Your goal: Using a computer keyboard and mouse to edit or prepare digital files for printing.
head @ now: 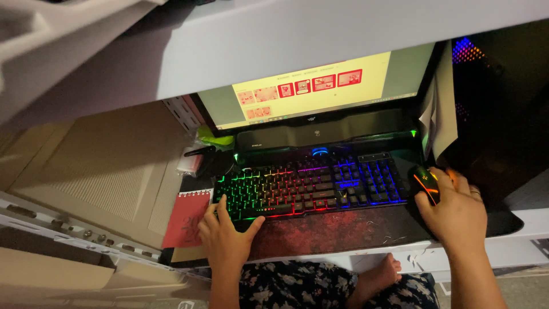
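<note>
left hand (227, 233) rests at the lower-left corner of the backlit keyboard (311, 186), fingers spread loose and open, fingertips on the leftmost keys, thumb out toward the front edge; nothing gripped. right hand (454, 210) is cupped over the black mouse (424, 182) with orange glow, fingers curled around it, index along the top; mouse sits just right of the keyboard, on the dark red desk mat (337, 232). keyboard lies across the middle of the mat, rainbow lit, green at left through red to blue at right. behind it a black soundbar (326, 137) under the monitor (320, 86), which shows a pale yellow page with small red thumbnails; detail too small to make out. monitor top is cut off by a white shelf (320, 40) overhead. no real containers visible; dark pc case (497, 109) at right, interior mostly black, only some coloured light dots up top. red spiral notebook (186, 220) just left of the keyboard, partly under the left hand's fingers. clutter behind it, black and green items, hard to identify. beige panel (97, 166) at far left. below the desk edge, floral-print lap (297, 289) and a bare foot (380, 274).
</note>
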